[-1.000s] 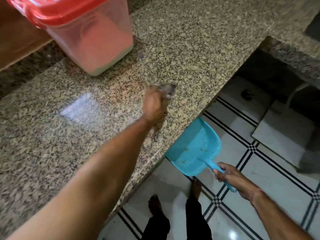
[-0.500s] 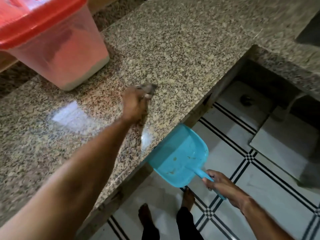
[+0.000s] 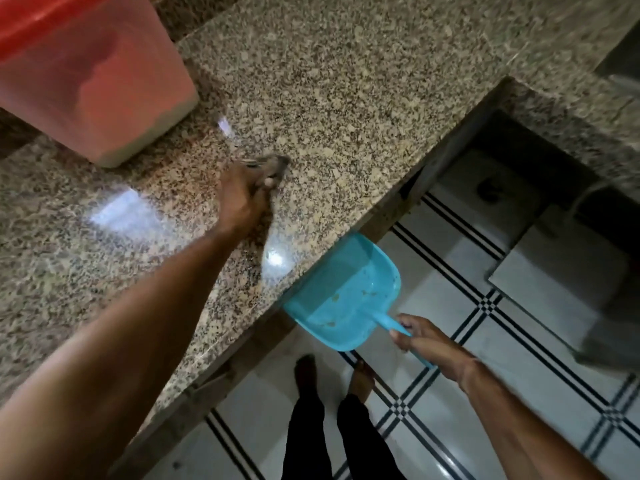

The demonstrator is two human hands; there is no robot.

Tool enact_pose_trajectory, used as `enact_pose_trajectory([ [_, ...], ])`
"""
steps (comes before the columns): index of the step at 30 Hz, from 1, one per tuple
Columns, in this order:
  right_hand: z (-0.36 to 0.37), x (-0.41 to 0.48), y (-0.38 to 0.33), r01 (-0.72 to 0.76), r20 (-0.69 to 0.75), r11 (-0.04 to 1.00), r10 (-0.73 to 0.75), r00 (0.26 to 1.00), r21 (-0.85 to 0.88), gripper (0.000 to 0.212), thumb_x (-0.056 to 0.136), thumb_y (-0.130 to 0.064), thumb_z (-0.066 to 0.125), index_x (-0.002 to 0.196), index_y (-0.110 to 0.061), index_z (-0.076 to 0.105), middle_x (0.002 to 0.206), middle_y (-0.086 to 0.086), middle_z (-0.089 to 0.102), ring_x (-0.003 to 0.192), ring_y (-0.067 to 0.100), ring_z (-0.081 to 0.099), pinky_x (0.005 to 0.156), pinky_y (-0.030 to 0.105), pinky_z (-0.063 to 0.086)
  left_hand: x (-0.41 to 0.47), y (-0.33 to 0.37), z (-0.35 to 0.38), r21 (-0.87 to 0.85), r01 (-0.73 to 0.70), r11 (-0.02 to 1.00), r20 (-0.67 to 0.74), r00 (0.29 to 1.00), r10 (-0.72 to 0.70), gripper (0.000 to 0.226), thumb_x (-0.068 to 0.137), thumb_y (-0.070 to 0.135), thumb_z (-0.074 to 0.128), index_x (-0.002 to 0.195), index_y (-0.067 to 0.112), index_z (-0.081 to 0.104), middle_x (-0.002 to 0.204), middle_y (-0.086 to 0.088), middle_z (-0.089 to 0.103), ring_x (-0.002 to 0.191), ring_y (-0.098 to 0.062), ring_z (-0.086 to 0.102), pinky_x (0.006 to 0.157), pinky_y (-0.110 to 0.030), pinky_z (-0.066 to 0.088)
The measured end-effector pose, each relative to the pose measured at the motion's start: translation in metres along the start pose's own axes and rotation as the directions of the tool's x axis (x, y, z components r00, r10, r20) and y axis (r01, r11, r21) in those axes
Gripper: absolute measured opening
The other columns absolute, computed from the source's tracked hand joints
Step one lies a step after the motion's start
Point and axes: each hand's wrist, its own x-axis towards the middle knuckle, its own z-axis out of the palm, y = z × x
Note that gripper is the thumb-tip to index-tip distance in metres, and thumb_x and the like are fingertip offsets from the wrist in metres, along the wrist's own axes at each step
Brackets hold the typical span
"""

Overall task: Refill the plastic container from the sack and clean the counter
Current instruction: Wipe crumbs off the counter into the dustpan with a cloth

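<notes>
Left hand [image 3: 242,199] fingers clutch a rag [image 3: 273,164]; right hand [image 3: 426,341] grips the dustpan [image 3: 341,296] at five o'clock—crumbs could overshoot its lip onto the floor [image 3: 450,299].

One granite counter [image 3: 346,81]. One plastic container [image 3: 93,91] with one red lid [image 3: 41,15], standing on the counter. One blue dustpan [image 3: 343,292] with a single handle [image 3: 388,322], held at the counter's edge. Two hands: one left hand [image 3: 242,199] closed around one small grey cloth [image 3: 273,164], blurred; one right hand [image 3: 426,341] wrapped around the dustpan handle. Two bare forearms. Two feet [image 3: 304,368] on one tiled floor [image 3: 450,427], which carries several black stripe bands. Two dark trouser legs [image 3: 304,438].
</notes>
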Motion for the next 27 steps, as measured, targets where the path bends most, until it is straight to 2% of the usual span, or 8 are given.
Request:
enact_pose_trajectory([
  [3,-0.004,-0.002,-0.004,-0.019,0.009,1.0,0.019,1.0,-0.001,0.018,0.096,-0.034,0.068,0.11,-0.023,0.07,0.094,-0.004,0.065,0.089,0.011,0.061,0.09,0.034,0.05,-0.004,0.008,0.001,-0.094,-0.114,0.989,0.05,0.992,0.12,0.035,0.11,0.036,0.045,0.119,0.024,0.076,0.1,0.006,0.078,0.063,0.007,0.065,0.048,-0.011,0.048],
  [9,-0.012,-0.011,0.004,-0.065,-0.025,0.998,0.065,0.998,-0.015,0.017,0.099,-0.029,0.066,0.111,-0.017,0.067,0.091,-0.004,0.062,0.085,0.009,0.06,0.084,0.03,0.048,0.084,-0.209,-0.028,0.062,0.301,0.952,-0.293,0.917,-0.271,0.067,0.092,0.076,0.044,0.128,0.025,0.07,0.088,0.0,0.069,0.082,-0.022,0.067,0.069,-0.034,0.05],
  [11,-0.012,-0.008,0.012,-0.073,-0.041,0.997,0.074,0.996,0.006,0.016,0.098,-0.03,0.066,0.11,-0.019,0.067,0.093,-0.002,0.063,0.088,0.012,0.062,0.087,0.032,0.05,0.103,-0.223,-0.025,0.087,0.204,0.975,-0.324,0.931,-0.166,0.066,0.093,0.077,0.041,0.13,0.029,0.067,0.091,-0.001,0.072,0.081,-0.023,0.069,0.068,-0.032,0.05],
  [15,-0.002,0.0,0.015,-0.12,-0.078,0.99,0.126,0.989,0.072,0.024,0.095,-0.038,0.07,0.117,-0.028,0.067,0.112,0.002,0.071,0.107,0.022,0.068,0.1,0.044,0.053,0.074,-0.053,-0.007,0.034,-0.234,0.972,-0.035,0.971,0.235,0.03,0.109,0.032,0.048,0.11,0.021,0.076,0.105,-0.001,0.079,0.088,-0.016,0.074,0.066,-0.032,0.057],
  [18,0.007,0.003,0.016,-0.108,-0.074,0.992,0.113,0.991,0.065,0.042,0.08,-0.057,0.073,0.114,-0.031,0.069,0.106,-0.002,0.072,0.103,0.02,0.068,0.099,0.049,0.053,0.046,0.004,0.029,-0.065,-0.374,0.925,0.242,0.894,0.378,0.031,0.11,0.041,0.044,0.121,0.036,0.073,0.11,0.015,0.066,0.093,-0.005,0.063,0.074,-0.031,0.057],
  [21,0.012,0.006,0.009,-0.085,-0.103,0.992,0.095,0.99,0.098,0.043,0.079,-0.055,0.074,0.113,-0.028,0.069,0.099,-0.002,0.07,0.096,0.019,0.067,0.094,0.043,0.053,0.059,-0.006,0.017,-0.052,-0.439,0.897,0.173,0.881,0.441,0.04,0.109,0.042,0.038,0.126,0.032,0.072,0.111,0.009,0.072,0.097,-0.009,0.068,0.074,-0.032,0.057],
  [25,0.014,0.006,0.0,-0.036,-0.141,0.991,0.055,0.988,0.132,0.011,0.098,-0.022,0.069,0.108,-0.02,0.072,0.085,-0.009,0.067,0.083,0.012,0.062,0.081,0.03,0.048,0.117,-0.08,-0.014,0.101,0.039,0.994,-0.249,0.968,-0.013,0.071,0.096,0.074,0.035,0.114,0.021,0.079,0.106,-0.005,0.079,0.093,-0.022,0.075,0.074,-0.04,0.061],
  [27,0.018,0.004,0.006,-0.03,-0.161,0.988,0.054,0.985,0.15,0.012,0.098,-0.02,0.069,0.11,-0.018,0.072,0.085,-0.009,0.067,0.082,0.011,0.062,0.081,0.029,0.047,0.117,-0.085,-0.009,0.02,0.025,0.999,-0.238,0.971,-0.019,0.069,0.098,0.069,0.035,0.106,0.016,0.079,0.107,-0.007,0.078,0.093,-0.024,0.075,0.075,-0.042,0.06],
])
